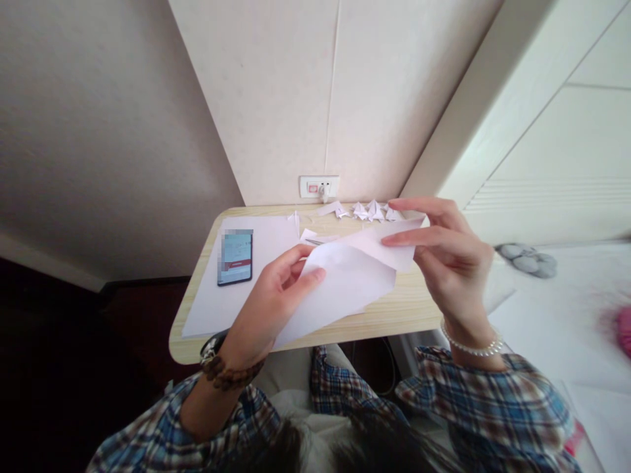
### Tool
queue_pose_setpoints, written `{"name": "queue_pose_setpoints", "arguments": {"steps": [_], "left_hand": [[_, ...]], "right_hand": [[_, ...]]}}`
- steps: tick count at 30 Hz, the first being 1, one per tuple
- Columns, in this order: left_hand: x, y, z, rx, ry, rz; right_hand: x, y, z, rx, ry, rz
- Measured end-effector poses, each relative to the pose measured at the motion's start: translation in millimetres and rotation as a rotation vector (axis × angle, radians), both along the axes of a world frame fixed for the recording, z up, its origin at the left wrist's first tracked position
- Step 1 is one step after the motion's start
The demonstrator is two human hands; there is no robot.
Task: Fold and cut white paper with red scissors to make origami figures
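Note:
A sheet of white paper (345,282), bent over on itself along its upper side, is held up above the small wooden table (394,305). My left hand (283,286) pinches its left edge, thumb on top. At the paper's right end, my right hand (451,256) grips between fingers and thumb; the thumb is partly hidden. Behind the sheet stand several small folded paper figures (373,210) in a row at the table's back edge. The tip of a thin metal tool (314,242) shows beyond the paper; the rest is covered.
A phone (235,257) with a lit screen lies on a stack of white paper (202,315) at the left. Paper scraps (308,234) are scattered near the back. A wall socket (319,187) with a plug sits just above the table. Grey slippers (527,259) are at the right.

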State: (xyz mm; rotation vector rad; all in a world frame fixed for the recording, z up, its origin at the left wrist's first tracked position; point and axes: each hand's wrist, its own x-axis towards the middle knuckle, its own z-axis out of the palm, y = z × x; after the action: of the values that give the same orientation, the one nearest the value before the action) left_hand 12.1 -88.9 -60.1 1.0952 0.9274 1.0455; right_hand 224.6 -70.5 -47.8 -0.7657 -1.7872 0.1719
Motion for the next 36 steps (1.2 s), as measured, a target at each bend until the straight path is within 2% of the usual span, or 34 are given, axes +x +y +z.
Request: {"name": "queue_pose_setpoints", "arguments": {"steps": [4,9,13,19,22,24,28,30,32,36], "left_hand": [[1,2,-0.7,0.019,0.121,0.028],[-4,4,-3.9,0.185,0.252,0.052],[-6,2,-4.6,0.244,0.225,0.084],[-8,0,-9.9,0.214,0.157,0.134],[-4,-1,-8.3,0.300,0.168,0.183],[0,-2,-5.0,0.348,0.194,0.238],[6,-5,-0.5,0.361,0.212,0.327],[6,-4,-1.8,0.355,0.205,0.324],[2,-3,-5.2,0.358,0.218,0.298],[-4,-1,-11.6,0.392,0.261,0.238]], "right_hand": [[1,1,-2.0,0.014,-0.101,0.010],[1,1,-5.3,0.013,-0.067,-0.002],[0,4,-10.1,0.012,-0.027,-0.015],[-2,4,-9.7,-0.002,-0.023,-0.063],[-9,-2,-6.8,-0.065,-0.030,-0.131],[-16,-7,-7.1,-0.102,0.055,-0.149],[-28,-13,-14.9,-0.251,0.281,-0.003],[-32,-13,-18.8,-0.349,0.301,0.055],[-34,-11,-19.7,-0.428,0.326,0.050],[-32,-7,-14.2,-0.476,0.337,0.009]]}}
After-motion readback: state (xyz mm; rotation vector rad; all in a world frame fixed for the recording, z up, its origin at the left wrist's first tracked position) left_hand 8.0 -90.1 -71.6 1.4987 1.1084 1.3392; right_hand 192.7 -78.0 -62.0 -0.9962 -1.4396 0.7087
